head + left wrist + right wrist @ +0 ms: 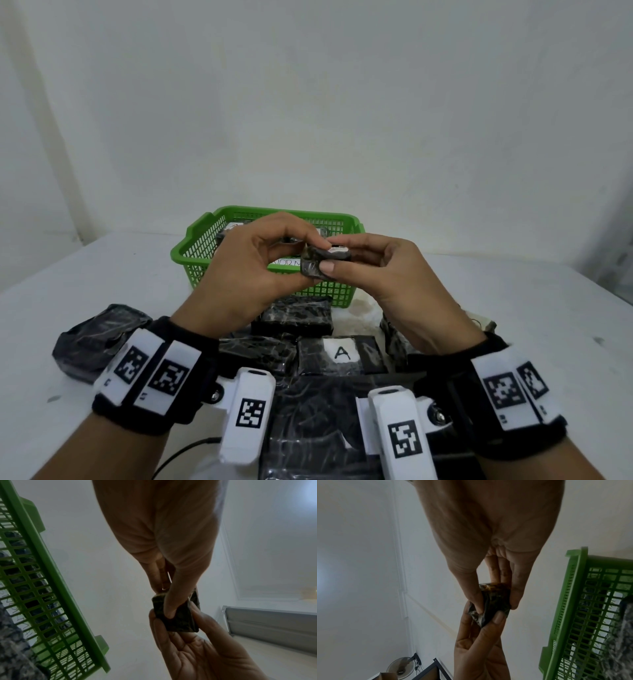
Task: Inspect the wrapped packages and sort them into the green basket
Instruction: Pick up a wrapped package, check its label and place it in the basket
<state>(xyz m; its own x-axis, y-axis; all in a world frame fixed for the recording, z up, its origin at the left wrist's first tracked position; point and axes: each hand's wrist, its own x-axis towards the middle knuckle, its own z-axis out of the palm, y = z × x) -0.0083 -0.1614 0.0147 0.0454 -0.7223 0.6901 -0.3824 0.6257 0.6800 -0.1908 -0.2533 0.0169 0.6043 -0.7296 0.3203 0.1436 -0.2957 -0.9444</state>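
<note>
Both hands hold one small black wrapped package point(322, 261) in the air, just in front of the green basket point(195, 246). My left hand point(253, 270) pinches its left end. My right hand point(380, 274) pinches its right end, thumb underneath and fingers on top. A white label shows on the package's upper face. In the left wrist view the package point(180, 616) sits between the fingers of both hands, and the right wrist view shows the same package point(489, 604). The basket point(583, 601) holds several black wrapped packages.
More black wrapped packages lie on the white table point(85, 274) between me and the basket, one with a white label marked A point(342, 353). A crumpled black package point(92, 339) lies at the left. A wall stands behind the table.
</note>
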